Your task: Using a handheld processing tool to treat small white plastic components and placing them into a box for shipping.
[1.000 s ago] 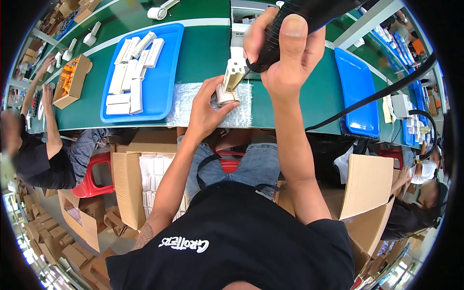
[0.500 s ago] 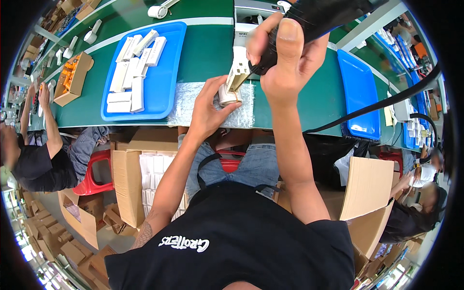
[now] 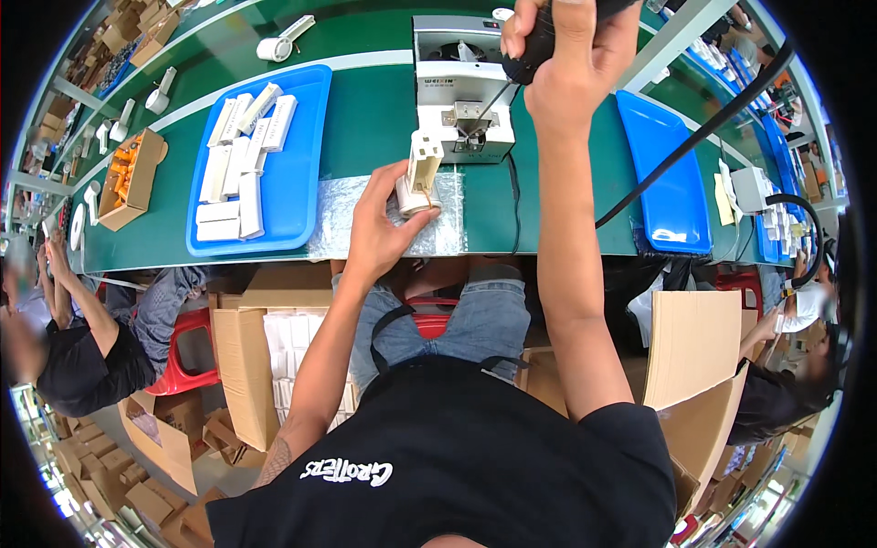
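Right hand (image 3: 574,80) moved away, black tool (image 3: 532,58) partly cropped.

A broad lane of green worktop (image 3: 370,119) lies open between the left blue tray (image 3: 297,183), with its stacked white boxes (image 3: 239,160), and the silver machine (image 3: 434,91). At its front end the left hand (image 3: 379,224) and the upright white part (image 3: 424,173) block the way. The right hand (image 3: 575,68) and black tool (image 3: 530,62) crowd the machine's right side. A narrower gap separates the thin power cord (image 3: 518,196) from the right forearm (image 3: 568,228); beyond, a black cable (image 3: 722,119) slants over the right blue tray (image 3: 676,196).
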Demonstrator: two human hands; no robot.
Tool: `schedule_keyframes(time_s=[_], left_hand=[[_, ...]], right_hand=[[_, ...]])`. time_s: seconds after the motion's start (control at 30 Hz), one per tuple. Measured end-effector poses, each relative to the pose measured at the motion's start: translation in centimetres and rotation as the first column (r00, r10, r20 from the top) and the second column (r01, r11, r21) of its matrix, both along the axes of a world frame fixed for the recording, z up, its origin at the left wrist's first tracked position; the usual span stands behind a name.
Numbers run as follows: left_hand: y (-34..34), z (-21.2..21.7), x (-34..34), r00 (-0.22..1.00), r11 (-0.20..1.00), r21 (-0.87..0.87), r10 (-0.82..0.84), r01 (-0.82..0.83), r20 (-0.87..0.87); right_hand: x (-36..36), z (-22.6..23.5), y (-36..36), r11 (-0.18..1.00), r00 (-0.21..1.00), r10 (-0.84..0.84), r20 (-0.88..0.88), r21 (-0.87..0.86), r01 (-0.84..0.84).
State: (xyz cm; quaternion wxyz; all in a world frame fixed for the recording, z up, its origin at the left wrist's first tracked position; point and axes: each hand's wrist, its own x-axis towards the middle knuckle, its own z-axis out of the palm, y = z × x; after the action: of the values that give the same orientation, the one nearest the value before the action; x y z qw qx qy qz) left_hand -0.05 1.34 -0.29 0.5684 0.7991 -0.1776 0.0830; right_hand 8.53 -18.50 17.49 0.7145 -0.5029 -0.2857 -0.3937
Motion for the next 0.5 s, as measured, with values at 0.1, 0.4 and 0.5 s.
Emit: schedule_keyframes(time_s=[0.1, 0.4, 0.5], left_hand=[[-0.1, 0.5, 0.0, 1.000, 1.000, 0.028, -0.002, 0.002, 0.011], [0.1, -0.3, 0.1, 1.000, 1.000, -0.023, -0.011, 0.011, -0.006], [0.0, -0.3, 0.2, 0.998, 1.000, 0.005, -0.007, 0.007, 0.067]], right_hand=[[0.3, -0.7, 0.1, 0.998, 1.000, 0.008, 0.005, -0.064, -0.007], [-0.6, -1.6, -0.8, 0.974, 0.997, 0.072, -0.005, -0.215, -0.071], [-3.3, -1.7, -0.1, 0.960, 0.964, 0.266, 0.013, -0.094, -0.263]])
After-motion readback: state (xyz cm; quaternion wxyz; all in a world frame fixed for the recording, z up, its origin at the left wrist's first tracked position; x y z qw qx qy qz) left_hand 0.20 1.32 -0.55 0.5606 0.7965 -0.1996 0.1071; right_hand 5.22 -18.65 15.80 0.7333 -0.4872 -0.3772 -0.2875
